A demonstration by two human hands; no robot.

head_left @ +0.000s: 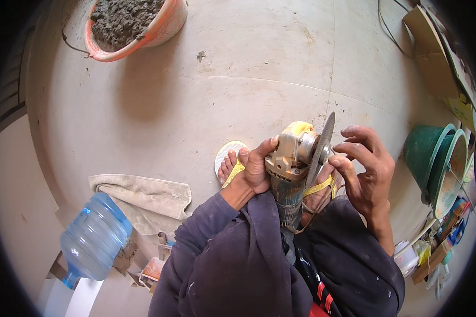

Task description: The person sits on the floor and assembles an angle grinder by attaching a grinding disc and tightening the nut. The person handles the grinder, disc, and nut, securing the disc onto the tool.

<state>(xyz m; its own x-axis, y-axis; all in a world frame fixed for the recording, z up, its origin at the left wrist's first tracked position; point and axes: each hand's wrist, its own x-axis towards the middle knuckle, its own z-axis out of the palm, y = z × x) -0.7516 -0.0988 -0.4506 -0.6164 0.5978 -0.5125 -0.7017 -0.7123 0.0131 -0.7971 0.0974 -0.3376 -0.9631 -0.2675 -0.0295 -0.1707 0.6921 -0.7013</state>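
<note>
My left hand [256, 170] is wrapped round the head of an angle grinder [287, 182], its thumb lying over the gear housing. The grinder stands upright above my lap, its body pointing down toward me. A thin grey cutting disc [323, 145] is mounted on its right side, seen nearly edge-on. My right hand [367, 166] is at the disc's centre, thumb and fingers curled round the small metal flange nut [328, 151] there. Below the grinder, my feet in yellow-strapped sandals [234, 173] rest on the floor.
An orange bucket [166, 29] of wet mortar stands at the far left. Green buckets [426, 153] lie nested at the right, beside cardboard [431, 53] and assorted tools. A folded cloth [148, 193] and a blue water jug [98, 238] are at the near left.
</note>
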